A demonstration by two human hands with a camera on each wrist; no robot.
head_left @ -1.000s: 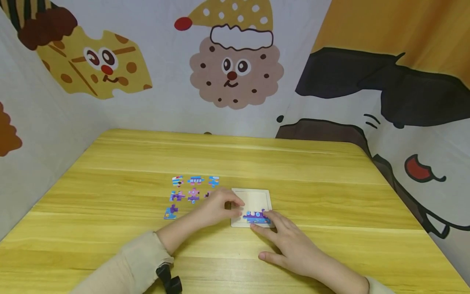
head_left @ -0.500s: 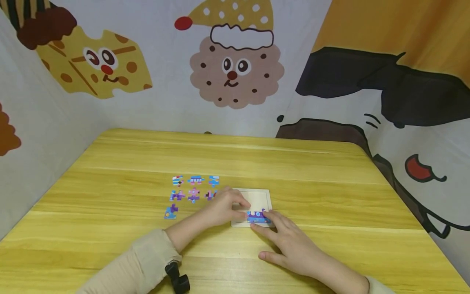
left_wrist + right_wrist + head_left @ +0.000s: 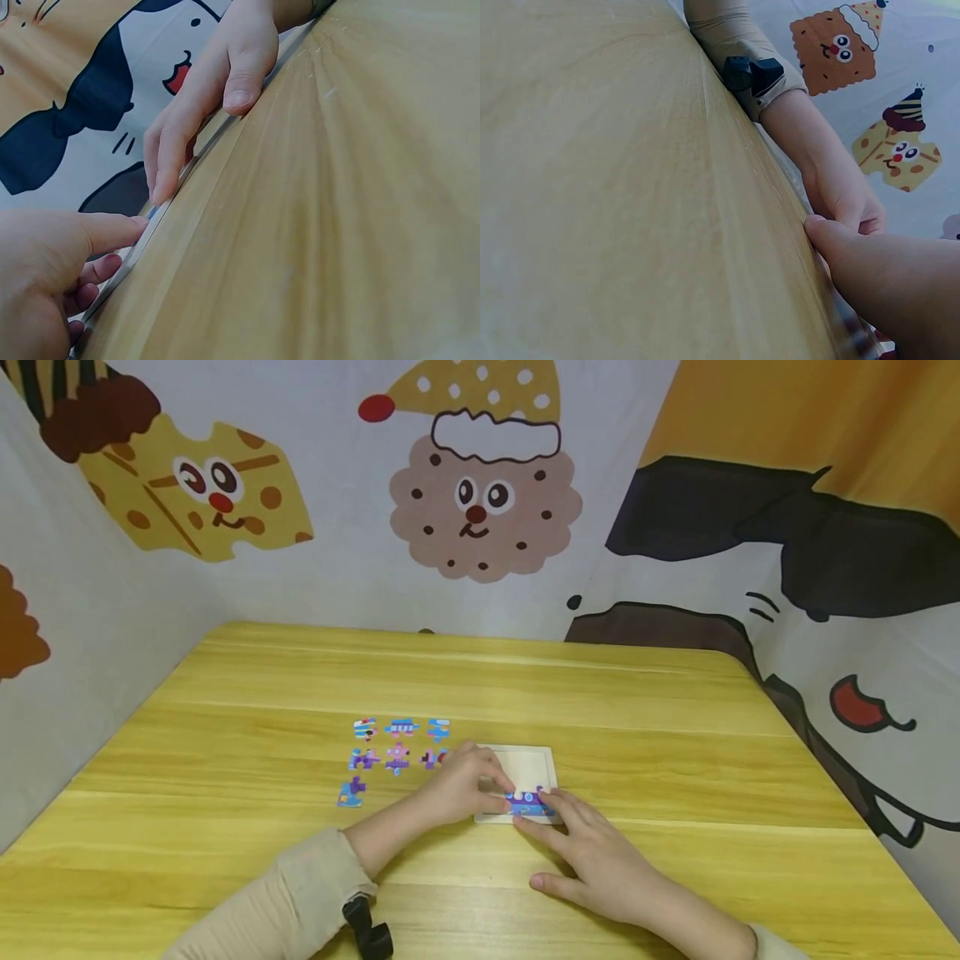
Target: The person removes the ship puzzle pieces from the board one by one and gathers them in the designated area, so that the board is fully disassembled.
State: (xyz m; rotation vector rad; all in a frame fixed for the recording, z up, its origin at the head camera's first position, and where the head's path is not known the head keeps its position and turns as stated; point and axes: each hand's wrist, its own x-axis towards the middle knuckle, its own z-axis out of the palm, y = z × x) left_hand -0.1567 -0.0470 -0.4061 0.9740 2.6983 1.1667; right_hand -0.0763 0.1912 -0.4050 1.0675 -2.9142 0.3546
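Observation:
A square wooden puzzle tray (image 3: pixel 527 767) lies on the table with joined purple-and-blue jigsaw pieces (image 3: pixel 531 808) along its near side. My left hand (image 3: pixel 461 787) reaches in from the left, thumb and index finger pinching the left end of these pieces. In the left wrist view the left thumb (image 3: pixel 116 229) points at a sliver of blue by the tray's edge. From the right, my right hand (image 3: pixel 596 864) rests with extended fingers over the right end of the pieces and the tray's near corner, its thumb spread on the table side. The hands hide parts of the tray.
Left of the tray, several loose jigsaw pieces (image 3: pixel 397 758) lie in rows on the wooden table (image 3: pixel 637 710). One corner piece (image 3: pixel 350 792) sits closest to the left forearm. A cartoon-printed cloth (image 3: pixel 322 585) stands behind the table. A black wrist device (image 3: pixel 367 929) hangs at the left cuff.
My left hand has moved right over the tray to the left end of the joined pieces, uncovering a loose piece behind it. The right hand has stayed in place.

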